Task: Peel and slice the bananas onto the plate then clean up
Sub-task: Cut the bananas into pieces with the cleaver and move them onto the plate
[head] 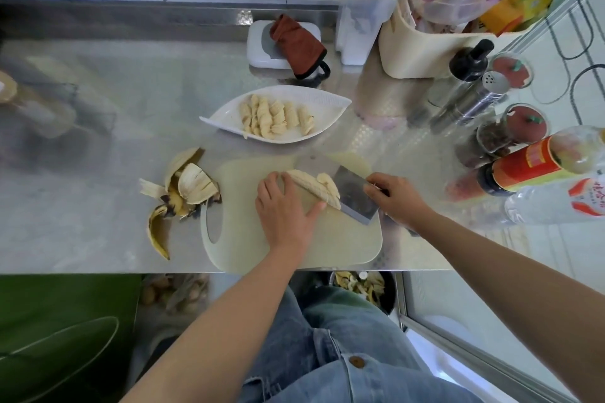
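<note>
Pale peeled banana lay on the cutting board, its long axis slanting far-left to near-right between the hands. The left hand held its far end, thumb alongside. The right hand gripped the cleaver, whose blade met the near-right end.

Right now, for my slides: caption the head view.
Left hand steadies peeled banana; right hand sets cleaver against it.

Two hands: left hand, right hand. One cutting board, one cleaver, one peeled banana. One plate at twelve o'clock from the board, with roughly six rows of slices. One heap of peels at nine. Two red-lidded jars at two.
</note>
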`<state>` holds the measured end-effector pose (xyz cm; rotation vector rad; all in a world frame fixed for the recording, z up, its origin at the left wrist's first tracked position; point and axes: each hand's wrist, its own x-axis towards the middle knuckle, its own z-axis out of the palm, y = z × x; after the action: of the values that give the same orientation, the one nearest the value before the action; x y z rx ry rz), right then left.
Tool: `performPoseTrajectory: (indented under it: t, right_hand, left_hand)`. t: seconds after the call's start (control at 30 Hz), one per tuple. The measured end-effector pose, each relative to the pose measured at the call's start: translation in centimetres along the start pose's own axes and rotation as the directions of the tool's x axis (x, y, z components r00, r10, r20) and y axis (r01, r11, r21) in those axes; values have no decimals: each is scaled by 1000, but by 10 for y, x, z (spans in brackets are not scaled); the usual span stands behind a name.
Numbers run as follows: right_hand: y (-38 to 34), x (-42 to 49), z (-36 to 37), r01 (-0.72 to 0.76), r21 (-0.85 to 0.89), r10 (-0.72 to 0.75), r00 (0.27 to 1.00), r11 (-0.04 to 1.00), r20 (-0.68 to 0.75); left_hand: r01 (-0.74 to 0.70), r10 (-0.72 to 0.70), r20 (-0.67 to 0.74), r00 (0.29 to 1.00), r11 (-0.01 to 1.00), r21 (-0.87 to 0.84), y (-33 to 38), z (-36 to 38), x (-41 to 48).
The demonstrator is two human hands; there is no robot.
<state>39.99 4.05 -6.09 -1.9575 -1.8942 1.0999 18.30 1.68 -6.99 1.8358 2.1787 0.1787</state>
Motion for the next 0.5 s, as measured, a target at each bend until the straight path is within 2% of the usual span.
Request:
performPoseTrajectory:
  t: [0.33,0.5]
  right_hand:
    - [-6,-8,0,-27,88,22,998,996,57]
    - [-5,-12,-7,-118,370,83,991,921,109]
  left_hand:
    - [-56,56,-5,998,993,-105,-6,-3,3]
    - [-169,167,-25,986,976,-137,-3,-10,8]
